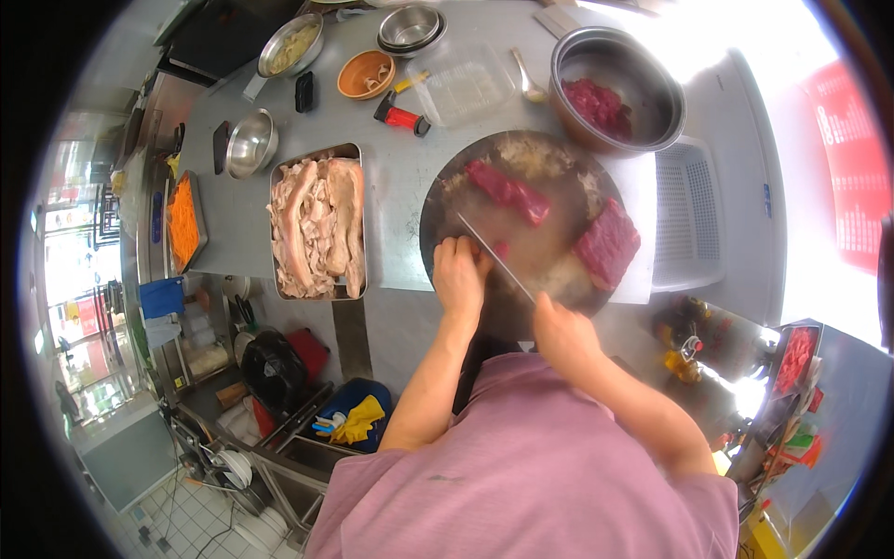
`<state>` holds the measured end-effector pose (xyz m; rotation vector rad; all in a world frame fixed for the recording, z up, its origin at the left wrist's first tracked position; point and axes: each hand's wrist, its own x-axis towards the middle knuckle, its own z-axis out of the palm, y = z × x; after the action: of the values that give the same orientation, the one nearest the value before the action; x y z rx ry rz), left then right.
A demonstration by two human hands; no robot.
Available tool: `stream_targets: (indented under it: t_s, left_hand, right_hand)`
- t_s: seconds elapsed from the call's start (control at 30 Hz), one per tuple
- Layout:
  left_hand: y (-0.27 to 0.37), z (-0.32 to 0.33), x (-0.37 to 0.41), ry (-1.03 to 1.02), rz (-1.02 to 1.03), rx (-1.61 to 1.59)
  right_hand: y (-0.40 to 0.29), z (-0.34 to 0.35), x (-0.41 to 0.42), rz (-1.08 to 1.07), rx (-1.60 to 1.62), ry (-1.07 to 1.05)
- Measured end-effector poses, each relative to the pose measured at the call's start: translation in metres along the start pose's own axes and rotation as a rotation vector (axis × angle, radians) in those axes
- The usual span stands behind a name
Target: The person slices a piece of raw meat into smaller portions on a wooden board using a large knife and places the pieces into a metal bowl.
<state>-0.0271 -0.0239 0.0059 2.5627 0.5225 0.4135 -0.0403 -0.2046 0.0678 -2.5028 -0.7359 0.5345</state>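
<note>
My right hand (pixel 563 331) is closed around the handle of a kitchen knife (pixel 497 258), whose blade slants up and left over a round chopping board (pixel 538 258). Beside the blade, my left hand (pixel 461 272) rests on the board with fingers bent; what lies beneath them is hidden. A tiny red meat scrap (pixel 501 249) lies just right of the blade. Farther back on the board is a long strip of raw red meat (pixel 508 192), and a thick slab of raw red meat (pixel 607 244) sits at its right edge. A deep metal pot (pixel 667 119) behind holds cut red meat (pixel 599 105).
Left of the board stands a metal tray (pixel 363 150) of sliced pale meat (pixel 318 223). Behind are a red blowtorch head (pixel 403 119), a clear plastic container (pixel 464 87), a spoon (pixel 529 80) and an orange bowl (pixel 356 73). A white plastic basket (pixel 688 209) stands right.
</note>
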Motion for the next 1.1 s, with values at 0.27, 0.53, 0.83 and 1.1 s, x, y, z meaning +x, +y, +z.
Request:
stream_targets:
  t_s: [0.27, 0.53, 0.83, 1.1]
  left_hand:
    - [0.002, -0.004, -0.002, 0.017, -0.023, 0.0]
    - [0.004, -0.004, 0.002, -0.001, -0.018, -0.007]
    - [-0.001, -0.006, 0.0, 0.001, -0.026, -0.026]
    - [0.0, -0.011, -0.003, -0.035, -0.029, -0.03]
  right_hand:
    - [-0.009, -0.01, 0.026, -0.005, 0.059, 0.011]
    - [-0.009, -0.002, 0.017, 0.024, 0.095, -0.046]
    - [0.0, -0.014, -0.002, 0.081, 0.142, -0.129]
    - [-0.011, 0.011, 0.055, 0.036, 0.226, 0.003]
